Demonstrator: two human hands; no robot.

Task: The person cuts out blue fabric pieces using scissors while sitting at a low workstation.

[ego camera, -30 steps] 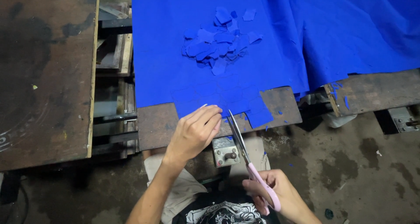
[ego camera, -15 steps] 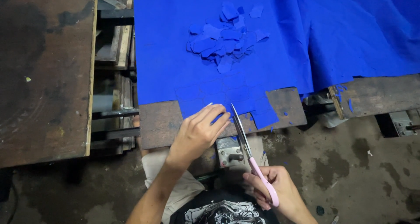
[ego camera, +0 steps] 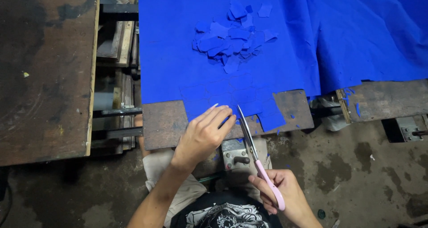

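At the desk's (ego camera: 165, 125) near edge, the left hand (ego camera: 203, 132) presses flat, fingers released, on blue cloth (ego camera: 187, 54). Right hand (ego camera: 278, 190) grasps pink-handled scissors (ego camera: 254, 148), blades pointing toward eleven o'clock, just beside the left fingertips.

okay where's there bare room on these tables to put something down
The dark table at far left is bare. A bare strip of the small wooden board shows left of the left hand, and another on the board right of the blue cloth. Crowded: the scrap pile and the scissors in the right hand.
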